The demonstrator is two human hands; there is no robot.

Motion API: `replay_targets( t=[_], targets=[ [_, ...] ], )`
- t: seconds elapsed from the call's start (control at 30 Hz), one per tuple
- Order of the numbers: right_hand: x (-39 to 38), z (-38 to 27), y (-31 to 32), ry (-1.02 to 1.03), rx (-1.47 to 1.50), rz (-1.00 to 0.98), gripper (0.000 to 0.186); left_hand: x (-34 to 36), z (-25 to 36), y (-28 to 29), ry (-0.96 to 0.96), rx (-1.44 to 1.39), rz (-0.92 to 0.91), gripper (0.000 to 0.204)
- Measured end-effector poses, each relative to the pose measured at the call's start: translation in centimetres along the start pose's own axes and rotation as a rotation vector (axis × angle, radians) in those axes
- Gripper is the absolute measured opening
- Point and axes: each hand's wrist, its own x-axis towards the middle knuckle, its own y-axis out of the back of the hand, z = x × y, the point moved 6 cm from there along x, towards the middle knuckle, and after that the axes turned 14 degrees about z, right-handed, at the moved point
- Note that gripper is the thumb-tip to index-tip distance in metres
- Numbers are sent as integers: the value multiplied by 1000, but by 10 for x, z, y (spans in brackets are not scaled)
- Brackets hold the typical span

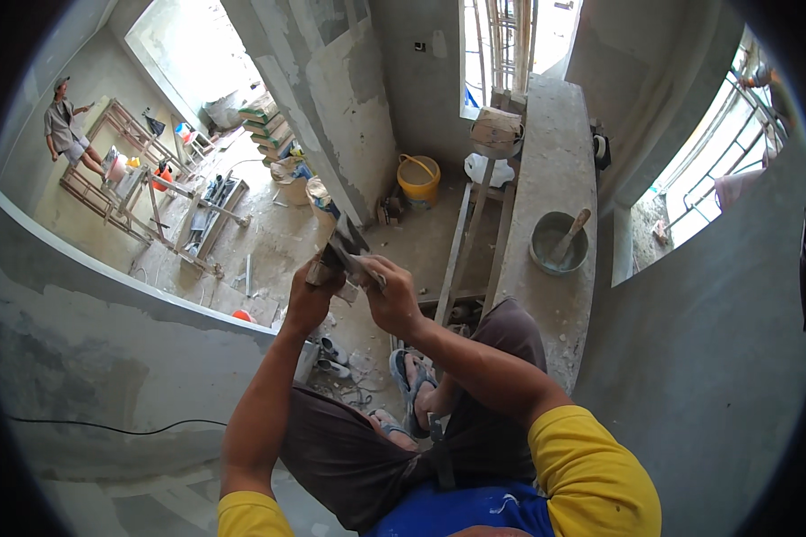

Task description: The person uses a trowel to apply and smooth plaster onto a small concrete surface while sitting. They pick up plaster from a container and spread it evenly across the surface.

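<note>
Up high, both hands meet — the left hand (312, 285) wraps a trowel handle (318, 268), the right hand (387, 291) pinches a plaster-smeared trowel (349, 243) — grey bowl (560, 242) on the ledge (555, 161) nearby.

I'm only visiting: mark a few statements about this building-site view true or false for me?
1. Both hands hold plastering tools. True.
2. The bucket on the floor is blue. False: it is yellow.
3. A grey bowl with a tool in it sits on the ledge. True.
4. The person's sleeves are red. False: they are yellow.
5. Another person stands far off at upper left. True.
</note>
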Motion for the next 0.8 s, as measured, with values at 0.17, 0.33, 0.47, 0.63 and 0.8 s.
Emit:
replay_targets(
  t=[0.17, 0.33, 0.47, 0.63, 0.8],
  targets=[
    [7, 27, 3, -229, -92, -33, 30, -1, 6, -5, 4, -64, -8, 29],
    [0, -1, 1, -36, 21, 9, 23, 0, 3, -2, -3, -22, -10, 33],
    [9, 23, 5, -190, -78, -4, 30, -3, 2, -5, 37, -94, -1, 34],
    [-2, 4, 3, 10, 21, 15, 29, 0, 3, -4, -19, -1, -28, 35],
    [5, 10, 2, -59, -16, 11, 33, -1, 6, -5, 5, -60, -45, 36]
  ],
)
